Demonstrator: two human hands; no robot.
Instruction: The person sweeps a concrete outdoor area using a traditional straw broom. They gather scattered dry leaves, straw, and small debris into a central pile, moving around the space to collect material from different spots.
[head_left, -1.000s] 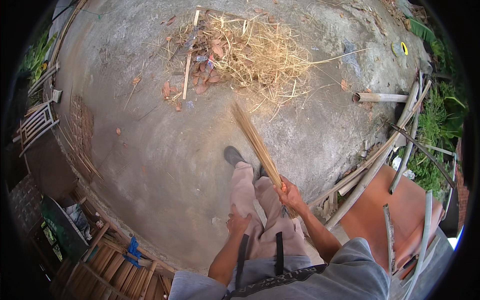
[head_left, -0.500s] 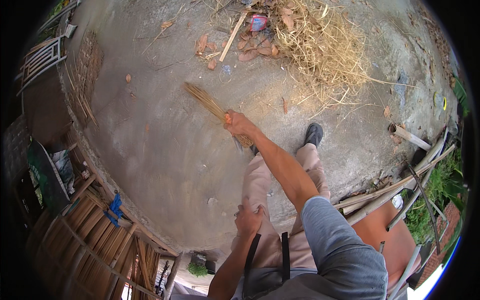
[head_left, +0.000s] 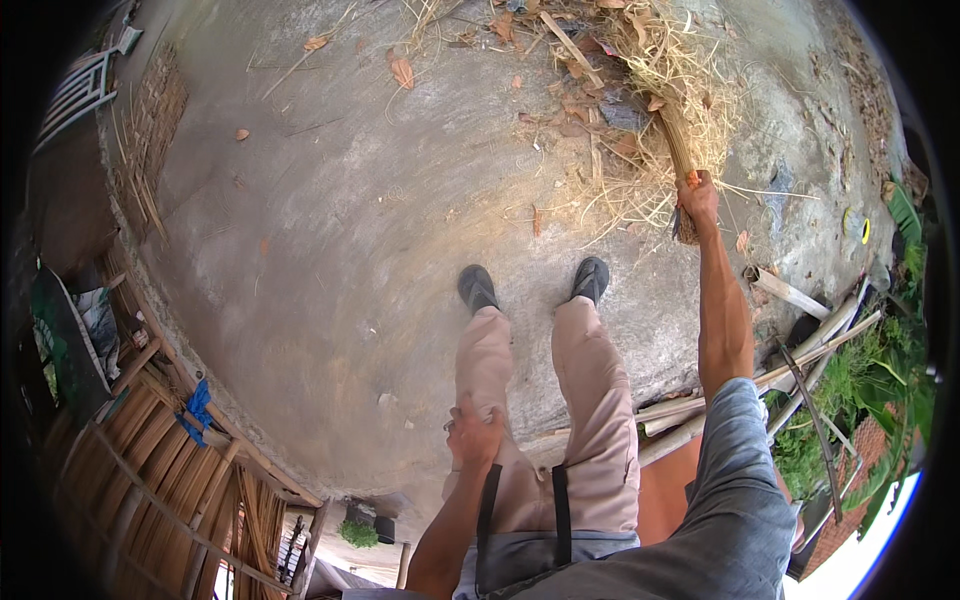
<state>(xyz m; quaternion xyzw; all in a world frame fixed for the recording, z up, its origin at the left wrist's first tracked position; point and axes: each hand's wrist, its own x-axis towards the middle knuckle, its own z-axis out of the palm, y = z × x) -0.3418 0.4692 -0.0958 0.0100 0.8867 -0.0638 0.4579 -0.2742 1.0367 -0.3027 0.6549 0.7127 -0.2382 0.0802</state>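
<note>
The person is standing on a grey concrete floor [head_left: 330, 260], looking down past both legs and dark shoes. The right arm is reaching out almost fully straight, away from the body toward the far right part of the floor. The right hand [head_left: 697, 197] is wrapping its fingers tightly around the handle of a straw broom [head_left: 677, 140], thumb side up, and the broom is pointing away from the person with its bristles running into a heap of dry straw and leaves [head_left: 640, 90] near the far edge of the floor. The broom's tip is blending with the straw, so where it ends is hard to tell.

The left arm is bending at the elbow and hanging close to the body. The left hand [head_left: 473, 436] is resting on the left thigh, fingers curled loosely against the beige trousers and holding nothing.

Loose brown leaves are lying scattered over the far left of the floor. Pale poles [head_left: 790, 350] are lying along its right edge, beside green plants [head_left: 860, 380].
</note>
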